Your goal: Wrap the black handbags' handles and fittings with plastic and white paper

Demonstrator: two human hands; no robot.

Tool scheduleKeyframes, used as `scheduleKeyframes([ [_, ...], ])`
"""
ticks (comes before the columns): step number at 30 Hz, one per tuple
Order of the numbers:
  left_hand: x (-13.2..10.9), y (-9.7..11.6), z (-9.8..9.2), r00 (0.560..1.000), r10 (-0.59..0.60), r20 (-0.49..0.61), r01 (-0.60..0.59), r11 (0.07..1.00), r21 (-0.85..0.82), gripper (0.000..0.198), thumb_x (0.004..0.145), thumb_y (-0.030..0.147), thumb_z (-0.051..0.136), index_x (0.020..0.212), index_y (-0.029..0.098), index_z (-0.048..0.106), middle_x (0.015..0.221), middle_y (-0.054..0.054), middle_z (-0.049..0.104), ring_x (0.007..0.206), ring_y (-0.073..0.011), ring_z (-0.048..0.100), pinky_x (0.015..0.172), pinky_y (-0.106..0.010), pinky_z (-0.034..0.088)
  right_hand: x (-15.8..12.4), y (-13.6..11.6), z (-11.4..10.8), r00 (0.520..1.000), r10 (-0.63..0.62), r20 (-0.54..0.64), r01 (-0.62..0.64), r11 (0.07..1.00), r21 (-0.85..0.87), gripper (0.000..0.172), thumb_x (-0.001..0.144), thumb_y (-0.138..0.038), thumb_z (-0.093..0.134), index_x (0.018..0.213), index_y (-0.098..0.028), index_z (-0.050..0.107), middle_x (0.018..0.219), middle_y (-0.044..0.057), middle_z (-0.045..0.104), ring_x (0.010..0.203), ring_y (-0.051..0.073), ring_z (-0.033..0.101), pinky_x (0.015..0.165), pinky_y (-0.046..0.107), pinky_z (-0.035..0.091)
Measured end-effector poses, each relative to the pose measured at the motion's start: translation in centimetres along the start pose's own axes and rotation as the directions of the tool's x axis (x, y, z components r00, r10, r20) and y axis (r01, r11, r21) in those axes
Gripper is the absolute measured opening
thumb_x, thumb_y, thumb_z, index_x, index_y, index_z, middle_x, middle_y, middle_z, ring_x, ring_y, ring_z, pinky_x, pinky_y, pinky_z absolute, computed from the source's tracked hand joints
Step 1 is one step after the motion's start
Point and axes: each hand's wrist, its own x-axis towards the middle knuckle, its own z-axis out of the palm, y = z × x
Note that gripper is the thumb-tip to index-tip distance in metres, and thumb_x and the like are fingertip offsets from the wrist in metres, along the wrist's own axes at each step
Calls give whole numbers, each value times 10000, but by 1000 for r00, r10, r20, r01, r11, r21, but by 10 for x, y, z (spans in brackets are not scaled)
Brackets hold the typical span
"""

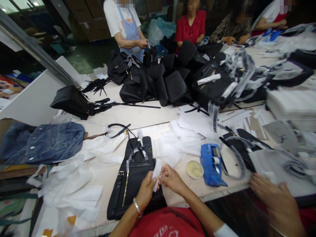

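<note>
Near the table's front edge, my left hand (147, 187), with a silver bracelet at the wrist, pinches a narrow white strip (157, 171) that stands upright. Close on its right, my right hand (171, 178) has its fingers pressed together by the strip's side; whatever they hold is too small to make out. Beneath and beside both hands lies a black backpack (118, 194) with a gold zipper, its flap and straps extending away from me. White tissue sheets (166, 146) lie just beyond the hands.
A blue tape dispenser (208, 164) and a round yellowish tin (195, 169) sit to the right. Black bags (172, 85) are piled across the back. A denim garment (44, 141) lies left. Another person's hand (274, 197) is at the right edge; several people work opposite.
</note>
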Motion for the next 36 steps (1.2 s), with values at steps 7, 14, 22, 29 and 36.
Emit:
scheduleKeyframes([
  [7,0,3,4,998,44,-35,-40,992,122,288,818,405,581,962,161,530,731,3,561,586,-102,485,550,-213,393,5,5,-2,1000,-12,-23,11,1000,-29,174,726,-171,519,854,-228,417,586,-68,554,476,97,499,449,194,371],
  [14,8,-4,9,993,-45,-105,48,999,19,270,823,419,549,869,154,524,657,20,552,509,-86,478,492,-200,377,2,9,-2,999,-27,22,26,999,44,191,746,-160,511,900,-220,415,597,-60,571,510,105,520,474,203,397],
  [22,6,4,4,996,-85,-7,82,976,-202,264,858,396,519,946,147,538,634,25,540,482,-66,441,469,-188,357,-1,5,-6,984,-143,105,128,982,136,159,817,-234,530,932,-205,424,674,-43,583,570,97,517,551,225,420],
  [29,9,7,-2,983,-155,101,183,898,-401,241,855,342,553,980,135,539,622,32,483,482,-55,398,460,-185,367,7,15,6,988,-153,-6,153,984,91,161,834,-276,515,950,-222,417,651,-59,573,518,99,522,488,209,401],
  [36,11,6,-13,961,-182,206,261,839,-477,273,871,319,531,1057,120,551,608,26,463,487,-63,402,488,-209,438,12,26,15,985,-166,-44,164,986,-35,164,863,-336,494,964,-227,425,618,-68,570,445,92,493,425,190,345],
])
